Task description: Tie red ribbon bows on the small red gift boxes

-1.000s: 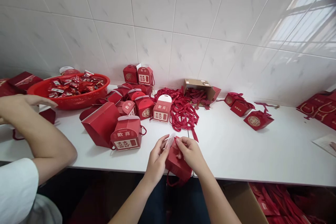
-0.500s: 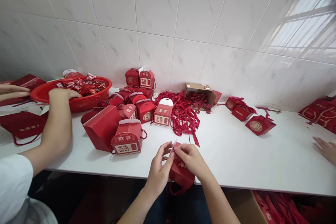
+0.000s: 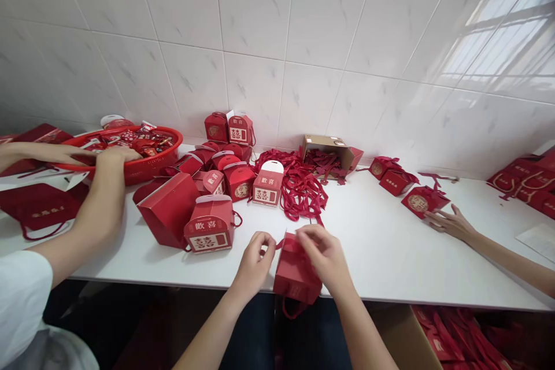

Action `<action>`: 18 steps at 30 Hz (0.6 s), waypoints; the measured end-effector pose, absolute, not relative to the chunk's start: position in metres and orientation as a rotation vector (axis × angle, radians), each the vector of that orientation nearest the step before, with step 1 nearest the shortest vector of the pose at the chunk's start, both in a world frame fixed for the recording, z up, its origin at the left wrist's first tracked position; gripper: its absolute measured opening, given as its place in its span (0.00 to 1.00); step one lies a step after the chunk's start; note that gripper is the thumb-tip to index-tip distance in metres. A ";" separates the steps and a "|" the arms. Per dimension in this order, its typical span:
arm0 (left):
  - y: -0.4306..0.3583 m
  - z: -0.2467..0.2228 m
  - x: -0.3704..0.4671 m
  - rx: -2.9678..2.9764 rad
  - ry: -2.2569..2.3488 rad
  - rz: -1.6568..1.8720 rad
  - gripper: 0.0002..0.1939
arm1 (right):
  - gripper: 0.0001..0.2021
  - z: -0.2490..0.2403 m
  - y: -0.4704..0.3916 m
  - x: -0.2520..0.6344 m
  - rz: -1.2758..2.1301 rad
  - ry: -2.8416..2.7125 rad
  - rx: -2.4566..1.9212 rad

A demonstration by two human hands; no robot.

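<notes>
A small red gift box (image 3: 291, 274) stands at the table's front edge, its cord handle hanging below the edge. From the box's top a red ribbon (image 3: 281, 241) stretches left to my left hand (image 3: 255, 260), whose thumb and forefinger pinch it. Over the box's right top corner, my right hand (image 3: 326, 257) is closed with its fingertips together at the ribbon; those fingers partly hide the box top. Behind my hands lies a heap of loose red ribbons (image 3: 301, 193). Left of my left hand sits a red box with gold characters (image 3: 210, 225).
Several red boxes (image 3: 240, 182) crowd the table's left middle. A co-worker's hands reach into a red basket (image 3: 147, 170) of wrapped sweets. An open carton (image 3: 329, 150) lies against the wall. At right, another person's hand (image 3: 453, 224) touches a ribboned box (image 3: 422, 199).
My hands have moved apart, the left drawing ribbon leftward from the box. At right, another person's hand has reached in to a ribboned box. The left co-worker's other hand has moved over the basket.
</notes>
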State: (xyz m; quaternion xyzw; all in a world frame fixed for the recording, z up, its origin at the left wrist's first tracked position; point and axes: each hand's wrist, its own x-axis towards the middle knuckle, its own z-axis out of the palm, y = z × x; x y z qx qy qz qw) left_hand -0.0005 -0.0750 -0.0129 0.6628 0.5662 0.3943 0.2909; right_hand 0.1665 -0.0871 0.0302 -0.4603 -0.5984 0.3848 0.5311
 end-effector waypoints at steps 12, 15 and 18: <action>-0.071 -0.017 -0.018 1.730 1.437 1.102 0.12 | 0.20 -0.027 -0.123 0.212 0.862 -1.181 -1.412; -0.070 -0.012 0.003 1.604 1.188 1.015 0.15 | 0.20 -0.030 -0.120 0.197 0.980 -1.186 -1.345; -0.065 -0.020 0.004 1.529 1.139 0.988 0.20 | 0.20 -0.031 -0.114 0.196 1.087 -1.049 -1.247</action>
